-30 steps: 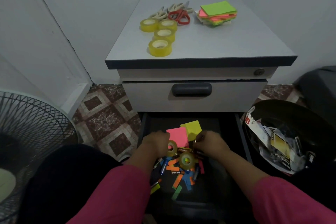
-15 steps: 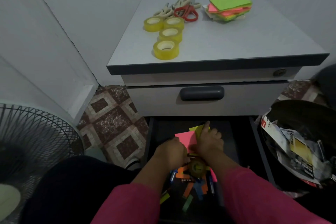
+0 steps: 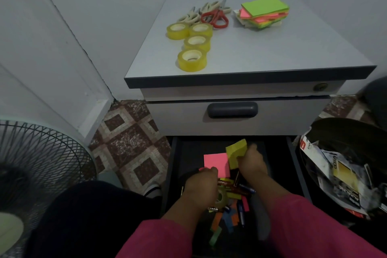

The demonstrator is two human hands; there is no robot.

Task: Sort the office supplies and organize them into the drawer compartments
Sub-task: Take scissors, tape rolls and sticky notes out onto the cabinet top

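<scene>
Yellow sticky pad [image 3: 236, 152] is gripped by right hand [image 3: 252, 163] above the drawer [image 3: 173, 174]; left hand [image 3: 201, 186] fingers curl on the pink pad [image 3: 215, 163].

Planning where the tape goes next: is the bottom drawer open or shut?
Open. The bottom drawer is pulled out under the shut handled drawer, and both hands reach inside among the loose supplies.

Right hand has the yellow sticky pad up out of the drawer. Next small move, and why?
Probably carry the yellow sticky pad in the right hand up to the sticky-note stack on the cabinet top: tape rolls and scissors already sit grouped there.
</scene>
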